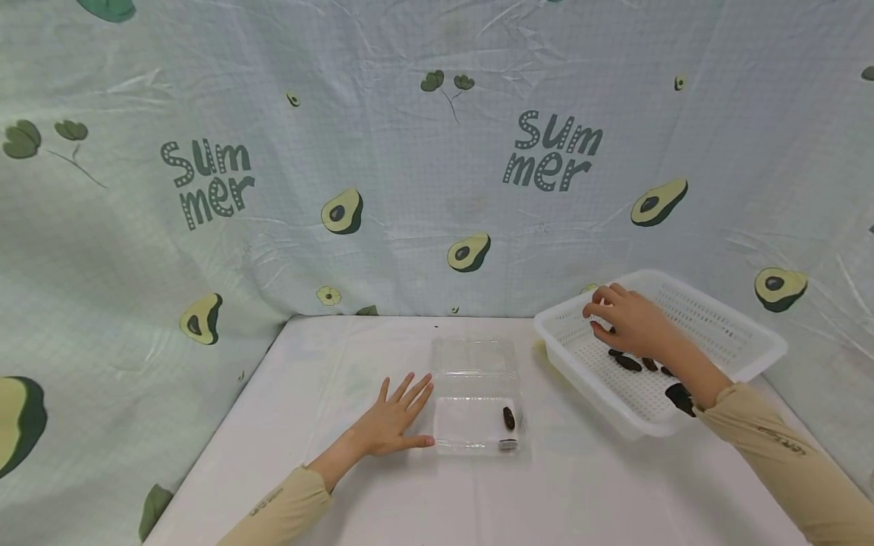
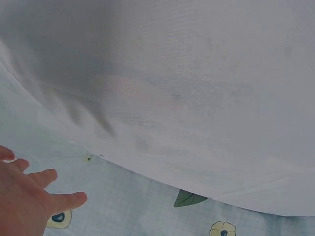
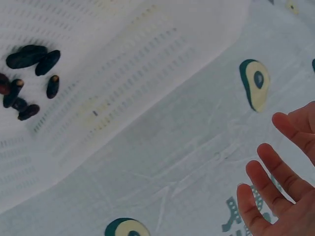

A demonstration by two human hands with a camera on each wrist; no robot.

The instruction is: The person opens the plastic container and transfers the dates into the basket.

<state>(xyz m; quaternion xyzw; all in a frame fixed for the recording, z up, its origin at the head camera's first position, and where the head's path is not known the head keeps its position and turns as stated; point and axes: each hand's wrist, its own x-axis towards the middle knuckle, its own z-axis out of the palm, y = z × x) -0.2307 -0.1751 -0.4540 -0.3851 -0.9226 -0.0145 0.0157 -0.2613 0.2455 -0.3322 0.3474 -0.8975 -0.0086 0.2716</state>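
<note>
In the head view my left hand (image 1: 391,426) lies with spread fingers at the left side of a clear hinged plastic box (image 1: 471,425), its thumb by the box's edge. The box's lid (image 1: 474,356) is folded back. Inside, near the right wall, is a dark, oblong, date-like fruit (image 1: 508,418). My right hand (image 1: 635,322) is over a white perforated basket (image 1: 758,345), fingers bent and apart; the right wrist view shows nothing between them. Several dark date-like fruits (image 3: 47,63) lie on the basket's bottom.
A white cloth (image 1: 587,493) covers the table. Behind it hangs a pale curtain (image 1: 403,167) printed with avocados and lettering. The basket stands at the table's right, close to the curtain, and the clear box stands to its left.
</note>
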